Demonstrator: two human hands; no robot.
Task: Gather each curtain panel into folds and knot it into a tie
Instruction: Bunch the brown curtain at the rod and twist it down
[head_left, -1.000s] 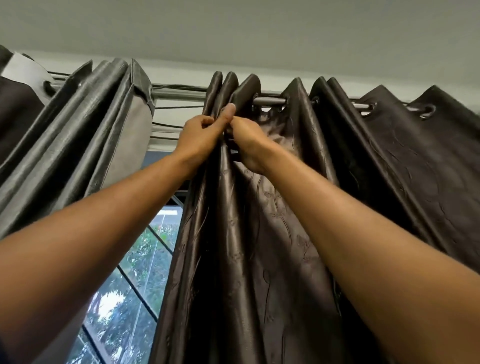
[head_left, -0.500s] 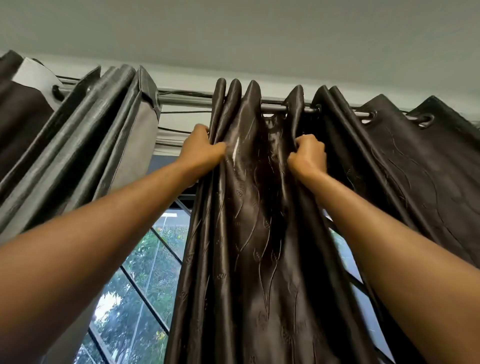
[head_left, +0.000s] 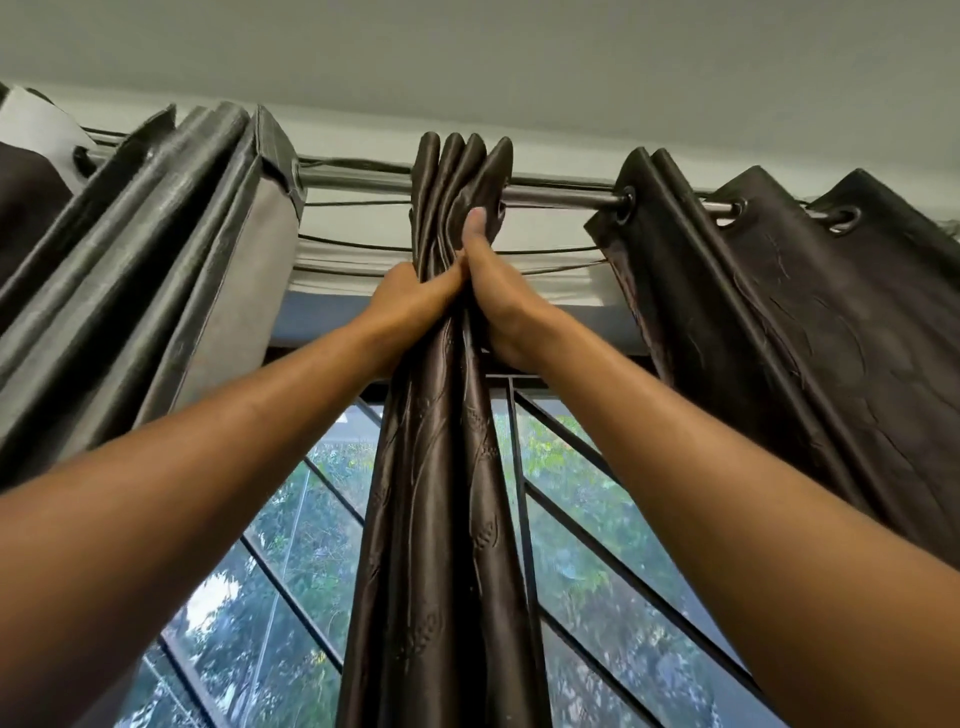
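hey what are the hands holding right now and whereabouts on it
Both the left hand and the right hand grip the gathered dark brown curtain panel near its top, just below the rod, squeezing its folds together between them.

No words, numbers or signs can be read here. The dark brown shiny curtain panel has only a pressed leaf pattern on it, no letters.

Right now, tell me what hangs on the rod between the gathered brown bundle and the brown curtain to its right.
Nothing hangs there: the head view shows bare rod between the bundle and the curtain.
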